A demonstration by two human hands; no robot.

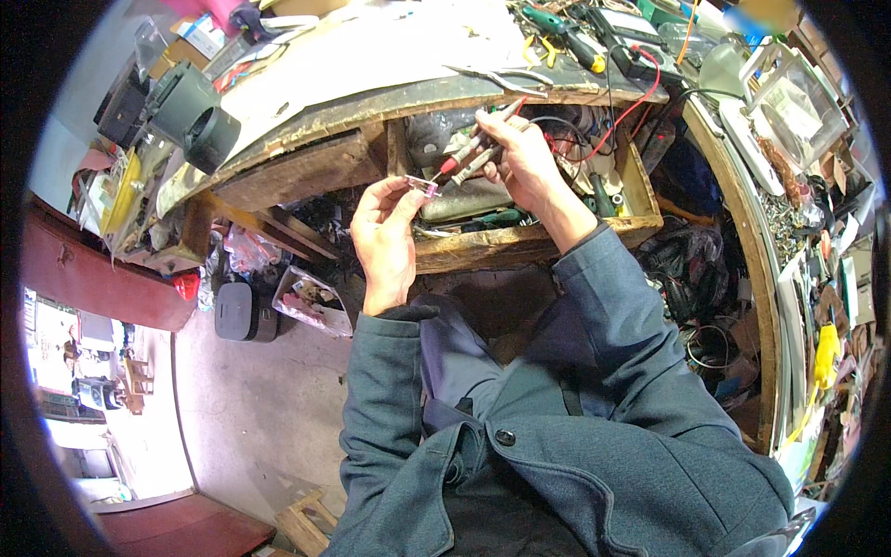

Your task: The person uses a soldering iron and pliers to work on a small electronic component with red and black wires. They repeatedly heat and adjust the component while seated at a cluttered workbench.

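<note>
In front of me, over an open drawer, my left hand (385, 241) pinches a small clear-and-pink part with thin metal legs (430, 188) between thumb and fingertips. Its exact kind is too small to tell. My right hand (527, 162) grips two pen-like test probes (449, 165), one with a red end near its tip. The probes slant down to the left, and the red-ended tip reaches right up to the small part. Whether it touches the part, I cannot tell. The fingers hide part of the probe handles.
The wooden drawer (557, 233) holds tools, wires and bags. On the bench (334, 56) lie pliers (506, 82), a green screwdriver (543, 20) and a black device with a red lead (633, 63). A black bin (246, 311) and an open box (311, 302) stand on the floor at left.
</note>
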